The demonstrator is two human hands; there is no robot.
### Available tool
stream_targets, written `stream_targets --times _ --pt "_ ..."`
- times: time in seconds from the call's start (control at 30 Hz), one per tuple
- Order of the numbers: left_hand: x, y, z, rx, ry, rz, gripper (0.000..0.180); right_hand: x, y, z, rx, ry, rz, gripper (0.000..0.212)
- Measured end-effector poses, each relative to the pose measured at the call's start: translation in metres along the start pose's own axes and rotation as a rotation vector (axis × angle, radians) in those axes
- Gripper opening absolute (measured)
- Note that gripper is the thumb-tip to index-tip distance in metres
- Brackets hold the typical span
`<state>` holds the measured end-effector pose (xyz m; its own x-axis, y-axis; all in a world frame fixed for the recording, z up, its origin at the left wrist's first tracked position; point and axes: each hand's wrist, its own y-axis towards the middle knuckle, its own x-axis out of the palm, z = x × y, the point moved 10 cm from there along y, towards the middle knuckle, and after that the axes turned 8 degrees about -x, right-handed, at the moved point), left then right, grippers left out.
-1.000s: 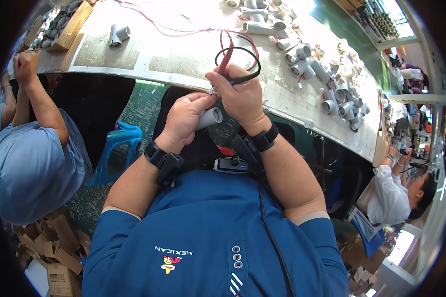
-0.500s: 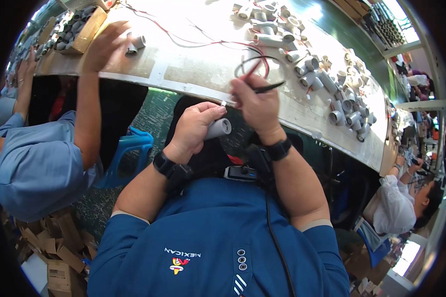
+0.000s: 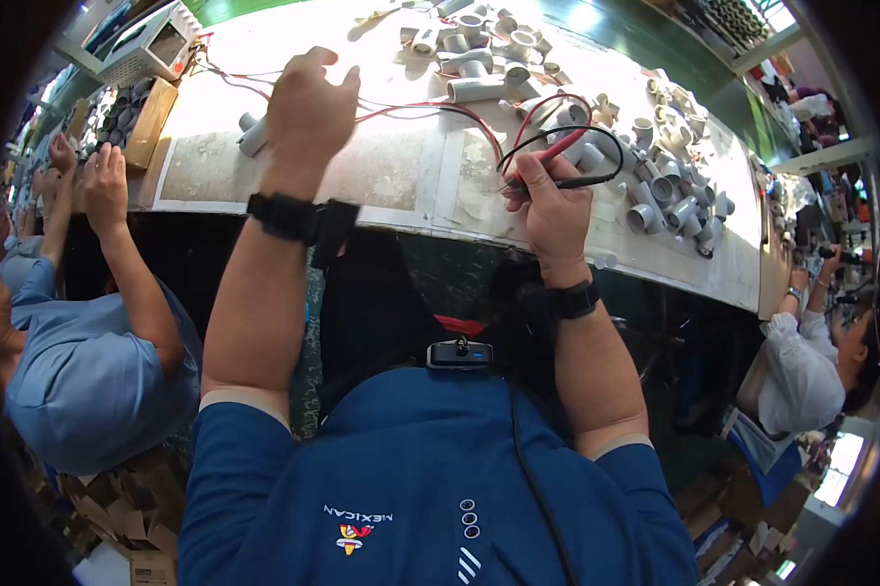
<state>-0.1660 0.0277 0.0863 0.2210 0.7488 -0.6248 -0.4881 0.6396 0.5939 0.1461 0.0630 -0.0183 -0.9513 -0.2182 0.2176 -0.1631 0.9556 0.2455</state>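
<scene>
My left hand (image 3: 311,112) is over the table (image 3: 206,178), its fingers and thumb apart, with nothing visible in it. Beside its wrist lies a grey plastic tube piece (image 3: 252,135), partly covered by the hand. My right hand (image 3: 557,210) is closed around a pair of test probes, one a red probe (image 3: 563,145) and the other a black probe (image 3: 585,181). Their leads loop above the hand and run left across the tabletop. Just beyond that hand spreads a pile of grey tubular parts (image 3: 479,88).
At the far left stand a cardboard box (image 3: 152,122) of grey parts and a white metal-cased device (image 3: 152,44). A co-worker in light blue (image 3: 98,371) sits at my left, a hand raised near the box. Another person in white (image 3: 796,386) is at the right.
My left hand has moved up over the table, and the grey tube it held is no longer seen in it. My right hand, still holding the probes, has shifted right. The co-worker's hand has drawn back left.
</scene>
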Motion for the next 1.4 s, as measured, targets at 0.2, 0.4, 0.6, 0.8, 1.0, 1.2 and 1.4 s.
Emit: stream_targets --times 0.2,0.4,0.6,0.8,1.0,1.2,1.4 --pt "0.173 0.006 0.014 -0.320 -0.246 -0.575 0.027 -0.004 0.002 -0.003 0.032 -0.002 -0.035 0.020" --pt "0.205 0.001 -0.002 -0.547 -0.299 -0.587 0.015 -0.005 0.004 -0.004 0.032 -0.002 -0.066 0.019" --pt "0.179 -0.009 0.023 -0.680 -0.988 -0.476 0.013 -0.013 0.004 -0.004 0.030 0.052 -0.025 0.019" --pt "0.095 0.005 0.025 -0.511 -1.446 -0.406 0.017 -0.004 -0.001 0.000 0.100 0.074 -0.085 0.020" --pt "0.033 -0.094 -0.008 -1.092 -1.835 -0.362 0.015 0.013 -0.040 0.007 0.441 0.176 -0.108 0.023" --pt "0.012 -0.222 -0.011 -1.433 -1.977 -0.605 0.026 0.061 -0.052 0.016 0.472 0.285 -0.150 0.024" --pt "0.013 -0.251 -0.028 -1.164 -1.504 -0.687 0.025 0.103 -0.061 0.021 0.352 0.131 -0.238 0.024"
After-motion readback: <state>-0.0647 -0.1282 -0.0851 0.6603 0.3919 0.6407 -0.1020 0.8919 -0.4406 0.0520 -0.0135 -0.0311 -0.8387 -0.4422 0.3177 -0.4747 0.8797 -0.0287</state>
